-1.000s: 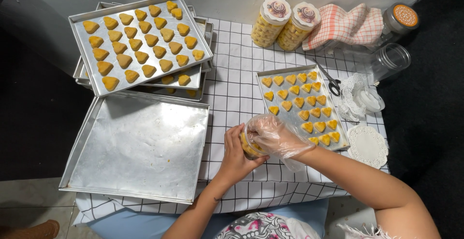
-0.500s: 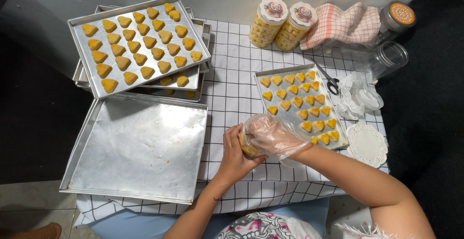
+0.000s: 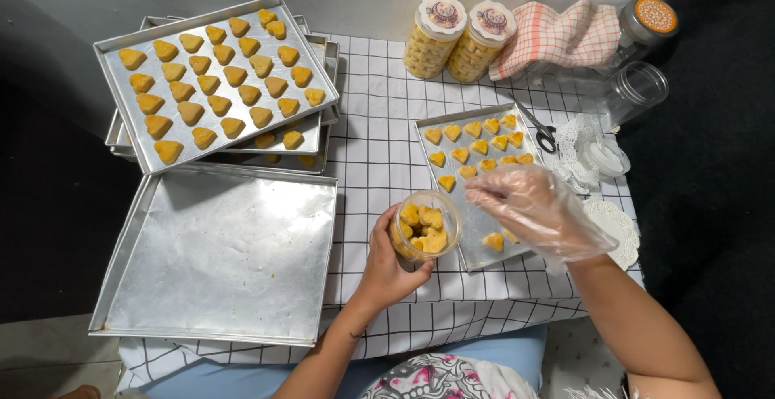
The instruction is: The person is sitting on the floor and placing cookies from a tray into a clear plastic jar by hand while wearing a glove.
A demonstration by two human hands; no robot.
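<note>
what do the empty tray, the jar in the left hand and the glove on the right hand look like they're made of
Empty tray: probably aluminium or a similar metal, with a dull silver sheen and scuffed, matte reflections.
Jar in the left hand: likely clear plastic, since the yellow cookies show through its wall; glass cannot be ruled out.
Glove on the right hand: thin, crinkled, see-through plastic film, loose over the fingers.

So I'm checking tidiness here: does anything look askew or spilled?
Nothing spilled. The full cookie tray sits skewed atop the stacked trays, and one empty jar lies on its side by the checked cloth.
</note>
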